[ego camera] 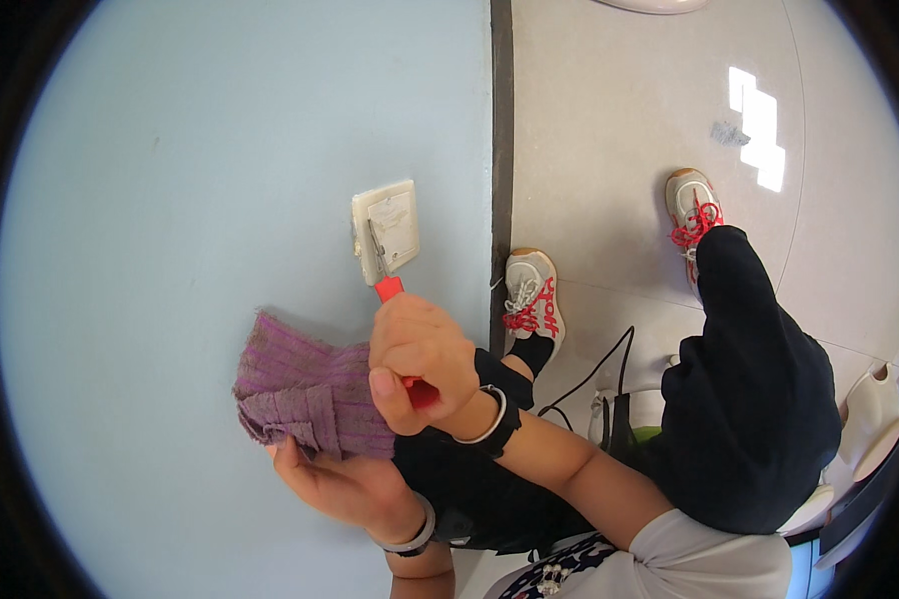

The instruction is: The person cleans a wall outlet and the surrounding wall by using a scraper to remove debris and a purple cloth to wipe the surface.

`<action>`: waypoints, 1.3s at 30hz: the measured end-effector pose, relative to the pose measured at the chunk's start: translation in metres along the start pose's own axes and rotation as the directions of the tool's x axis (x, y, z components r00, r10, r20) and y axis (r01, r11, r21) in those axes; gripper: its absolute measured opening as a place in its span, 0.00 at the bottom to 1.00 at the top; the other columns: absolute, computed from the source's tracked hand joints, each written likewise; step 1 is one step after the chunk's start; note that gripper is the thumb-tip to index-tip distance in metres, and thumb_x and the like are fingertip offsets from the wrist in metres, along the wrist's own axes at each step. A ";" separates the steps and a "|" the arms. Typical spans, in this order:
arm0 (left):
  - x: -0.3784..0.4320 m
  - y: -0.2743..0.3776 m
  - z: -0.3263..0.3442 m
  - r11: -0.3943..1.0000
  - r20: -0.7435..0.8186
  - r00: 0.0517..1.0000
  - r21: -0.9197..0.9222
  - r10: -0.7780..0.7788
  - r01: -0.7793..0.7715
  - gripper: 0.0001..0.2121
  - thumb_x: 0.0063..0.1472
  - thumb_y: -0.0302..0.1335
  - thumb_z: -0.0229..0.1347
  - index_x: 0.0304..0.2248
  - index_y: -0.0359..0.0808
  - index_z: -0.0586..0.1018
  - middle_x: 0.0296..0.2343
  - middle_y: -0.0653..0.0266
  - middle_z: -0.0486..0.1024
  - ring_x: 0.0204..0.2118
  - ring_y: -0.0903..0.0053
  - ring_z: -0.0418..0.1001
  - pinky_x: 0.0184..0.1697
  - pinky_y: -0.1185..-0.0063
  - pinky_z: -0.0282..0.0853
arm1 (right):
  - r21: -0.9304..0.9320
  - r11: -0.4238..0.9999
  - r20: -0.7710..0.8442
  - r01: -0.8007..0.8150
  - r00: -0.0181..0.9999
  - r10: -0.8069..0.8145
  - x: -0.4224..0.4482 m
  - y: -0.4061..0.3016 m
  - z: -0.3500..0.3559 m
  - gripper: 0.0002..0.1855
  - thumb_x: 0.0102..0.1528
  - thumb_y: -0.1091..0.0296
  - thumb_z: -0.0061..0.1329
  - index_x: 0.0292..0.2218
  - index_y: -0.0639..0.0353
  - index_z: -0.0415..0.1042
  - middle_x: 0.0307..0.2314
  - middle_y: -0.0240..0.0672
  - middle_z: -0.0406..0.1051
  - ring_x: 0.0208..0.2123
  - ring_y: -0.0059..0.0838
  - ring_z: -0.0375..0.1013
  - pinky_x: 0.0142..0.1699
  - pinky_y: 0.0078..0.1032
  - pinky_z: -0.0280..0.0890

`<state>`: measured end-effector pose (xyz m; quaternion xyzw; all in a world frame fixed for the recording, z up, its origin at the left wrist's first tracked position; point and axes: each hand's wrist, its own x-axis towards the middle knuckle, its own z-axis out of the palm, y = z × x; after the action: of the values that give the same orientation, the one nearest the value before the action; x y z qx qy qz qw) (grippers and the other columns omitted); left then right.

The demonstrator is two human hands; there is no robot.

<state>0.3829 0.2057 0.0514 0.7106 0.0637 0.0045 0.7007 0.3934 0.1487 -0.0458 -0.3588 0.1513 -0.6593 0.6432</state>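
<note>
A cream wall plate (400, 232) with a worn, scratched face sits on a light blue wall. My right hand (423, 363) is closed around a red-handled tool (389, 287), whose narrow metal end lies over the front of the plate; whether it touches cannot be told. The open end of the red handle shows between my thumb and fingers. Below and to the left, my left hand (352, 483) holds a folded purple striped cloth (300, 374) near the wall. Pale crusty residue shows along the plate's left edge.
A dark baseboard (502, 150) runs between the wall and the tiled floor (592, 112). My sneakers (532, 299) with red laces stand on the floor, one beside the baseboard. A black cord (592, 367) loops near my legs. White objects (869, 419) lie at the right rim.
</note>
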 end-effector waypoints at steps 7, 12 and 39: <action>-0.008 0.004 -0.003 0.998 0.068 0.997 -0.061 0.026 -0.022 0.16 0.55 0.32 0.42 0.41 0.32 0.65 0.40 0.61 0.64 0.43 0.73 0.62 0.46 0.74 0.58 | -0.152 0.987 -0.022 -0.059 0.998 0.056 -0.012 -0.003 -0.025 0.05 0.39 0.80 0.45 0.19 0.62 0.61 0.14 0.34 0.60 0.16 0.33 0.60 0.22 0.23 0.57; -0.007 0.010 -0.011 0.992 0.328 0.944 -0.124 0.048 -0.007 0.15 0.53 0.28 0.42 0.41 0.33 0.65 0.37 0.62 0.65 0.40 0.73 0.64 0.45 0.75 0.59 | -0.527 0.817 -0.180 -0.234 0.970 0.162 0.004 -0.041 -0.080 0.09 0.45 0.77 0.48 0.19 0.62 0.60 0.12 0.31 0.59 0.14 0.17 0.57 0.20 0.15 0.53; -0.031 -0.068 0.003 0.721 0.704 0.547 -0.073 -0.452 0.689 0.03 0.49 0.22 0.46 0.25 0.36 0.70 0.22 0.69 0.67 0.27 0.80 0.65 0.32 0.82 0.63 | -0.957 -0.172 0.178 0.235 0.940 0.292 0.089 -0.219 -0.250 0.18 0.48 0.55 0.45 0.19 0.62 0.67 0.11 0.39 0.67 0.17 0.36 0.68 0.24 0.26 0.63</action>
<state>0.3464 0.2006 -0.0136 0.4715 0.0499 -0.4597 0.7509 0.0716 0.0254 -0.0504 -0.8247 0.4957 -0.2164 0.1654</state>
